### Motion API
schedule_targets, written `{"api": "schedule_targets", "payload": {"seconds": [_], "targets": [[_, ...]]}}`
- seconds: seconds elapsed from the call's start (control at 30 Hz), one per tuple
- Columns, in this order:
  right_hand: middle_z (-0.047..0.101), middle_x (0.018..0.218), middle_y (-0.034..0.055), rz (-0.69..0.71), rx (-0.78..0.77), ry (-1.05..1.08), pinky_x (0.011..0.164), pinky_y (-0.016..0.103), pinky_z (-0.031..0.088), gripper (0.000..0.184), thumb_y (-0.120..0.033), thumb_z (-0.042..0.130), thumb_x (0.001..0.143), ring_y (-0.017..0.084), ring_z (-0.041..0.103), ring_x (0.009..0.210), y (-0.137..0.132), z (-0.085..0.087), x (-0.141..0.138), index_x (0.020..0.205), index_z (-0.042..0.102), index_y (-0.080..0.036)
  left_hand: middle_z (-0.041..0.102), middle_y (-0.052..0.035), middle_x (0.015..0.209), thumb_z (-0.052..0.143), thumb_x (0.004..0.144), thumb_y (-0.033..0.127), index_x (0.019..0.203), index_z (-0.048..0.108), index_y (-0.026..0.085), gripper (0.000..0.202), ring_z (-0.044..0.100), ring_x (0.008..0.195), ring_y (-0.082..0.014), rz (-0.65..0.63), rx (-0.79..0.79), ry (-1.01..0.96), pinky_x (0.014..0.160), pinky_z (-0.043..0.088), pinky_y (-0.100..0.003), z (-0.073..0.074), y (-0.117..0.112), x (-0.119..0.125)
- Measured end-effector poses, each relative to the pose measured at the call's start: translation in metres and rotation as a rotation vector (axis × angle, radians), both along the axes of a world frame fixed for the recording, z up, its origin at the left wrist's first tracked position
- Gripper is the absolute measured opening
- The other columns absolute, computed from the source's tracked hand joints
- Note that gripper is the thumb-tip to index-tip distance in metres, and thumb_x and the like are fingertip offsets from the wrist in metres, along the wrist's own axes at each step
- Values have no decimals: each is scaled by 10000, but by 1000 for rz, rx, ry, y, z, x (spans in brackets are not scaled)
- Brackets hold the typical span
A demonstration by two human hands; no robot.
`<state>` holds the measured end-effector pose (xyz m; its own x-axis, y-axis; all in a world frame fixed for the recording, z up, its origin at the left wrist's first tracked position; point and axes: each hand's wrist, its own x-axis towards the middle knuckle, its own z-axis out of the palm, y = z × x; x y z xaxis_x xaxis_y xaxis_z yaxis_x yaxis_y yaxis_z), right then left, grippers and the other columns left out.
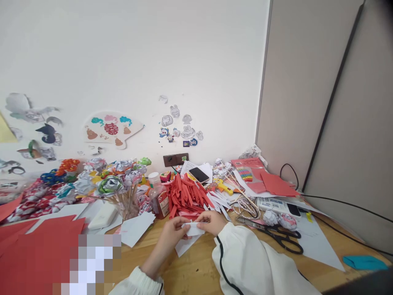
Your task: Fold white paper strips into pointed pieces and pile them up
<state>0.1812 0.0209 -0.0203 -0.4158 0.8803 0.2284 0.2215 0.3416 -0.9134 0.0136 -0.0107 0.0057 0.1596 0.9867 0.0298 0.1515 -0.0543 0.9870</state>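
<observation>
Paper (193, 230) | pinched between left hand (175, 230) and right hand (211, 223) | over table (190, 276)

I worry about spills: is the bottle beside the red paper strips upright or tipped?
Upright: the bottle stands with its white cap on top.

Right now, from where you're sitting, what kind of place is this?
Probably a craft table: there are what look like paper flowers, black-handled scissors, and white paper held between the left hand and right hand.
</observation>
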Motion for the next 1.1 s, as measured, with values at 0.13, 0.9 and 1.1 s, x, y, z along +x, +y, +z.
{"api": "schedule_targets", "payload": {"seconds": [0.13, 0.9, 1.1], "targets": [[609, 636, 33, -9, -7, -1, 517, 211, 418, 195, -269, 569, 624, 112, 533, 561, 5, -8, 0, 746, 615, -123, 595, 0, 591, 618, 550, 354, 687, 567, 115, 280, 590, 479, -147, 2, 23, 22, 485, 480, -279, -5, 1, 0], [613, 614, 17, 45, 61, -183, 505, 197, 399, 221, -328, 538, 653, 114, 543, 552, 10, 3, 15, 718, 629, -136, 606, -11, 541, 636, 531, 387, 616, 573, 108, 298, 589, 518, -155, -116, -74, 27, 526, 466, -270, 7, -2, -2], [607, 570, 23, 55, 29, -179, 479, 211, 424, 240, -356, 542, 646, 129, 565, 515, 11, 3, 16, 673, 617, -129, 606, 0, 529, 636, 525, 397, 629, 580, 112, 309, 586, 500, -145, -89, -118, 44, 519, 458, -254, 9, -4, -2]]}}
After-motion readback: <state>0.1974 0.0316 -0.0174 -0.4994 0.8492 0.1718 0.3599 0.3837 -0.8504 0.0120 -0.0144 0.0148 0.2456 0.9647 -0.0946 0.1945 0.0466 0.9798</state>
